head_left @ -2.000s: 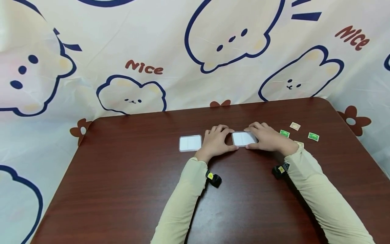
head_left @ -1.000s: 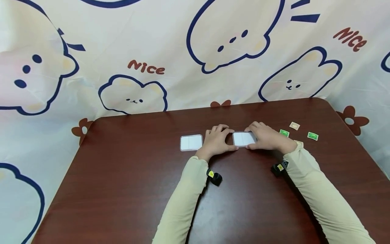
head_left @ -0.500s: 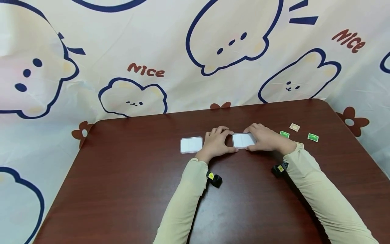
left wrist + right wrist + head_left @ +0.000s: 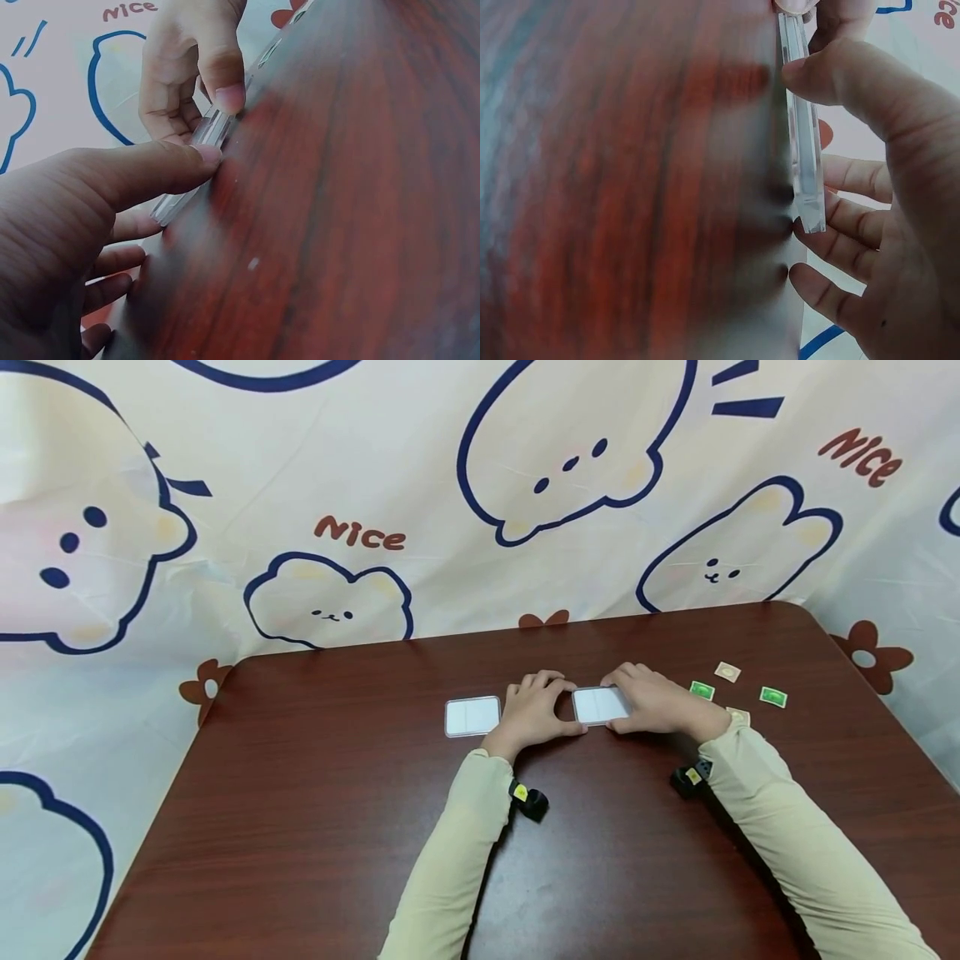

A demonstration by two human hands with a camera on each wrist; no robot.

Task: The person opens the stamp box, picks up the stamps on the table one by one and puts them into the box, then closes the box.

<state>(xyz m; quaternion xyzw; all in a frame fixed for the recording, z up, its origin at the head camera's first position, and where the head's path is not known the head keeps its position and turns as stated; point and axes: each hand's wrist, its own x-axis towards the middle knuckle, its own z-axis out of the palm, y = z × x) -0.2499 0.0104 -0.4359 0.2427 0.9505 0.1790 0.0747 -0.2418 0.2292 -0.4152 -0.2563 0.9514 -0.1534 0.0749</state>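
Observation:
In the head view, a flat clear plastic case (image 4: 596, 704) with a white inside lies at the middle of the brown table. My left hand (image 4: 531, 710) pinches its left end between thumb and fingers. Its right end is gripped by my right hand (image 4: 652, 700), which covers part of it. The left wrist view shows both thumbs on the near edge of the case (image 4: 174, 204). Seen edge-on in the right wrist view, the case (image 4: 805, 150) has the right thumb on one side and fingers on the other. Left of my left hand rests a second, similar case (image 4: 471, 717).
Beyond my right hand lie small stamp-like pieces: a green one (image 4: 702, 691), another green one (image 4: 773, 697), a beige one (image 4: 727, 672) and a beige one (image 4: 739, 717) partly behind the wrist. A cartoon-printed cloth (image 4: 435, 460) hangs behind the table (image 4: 315, 827).

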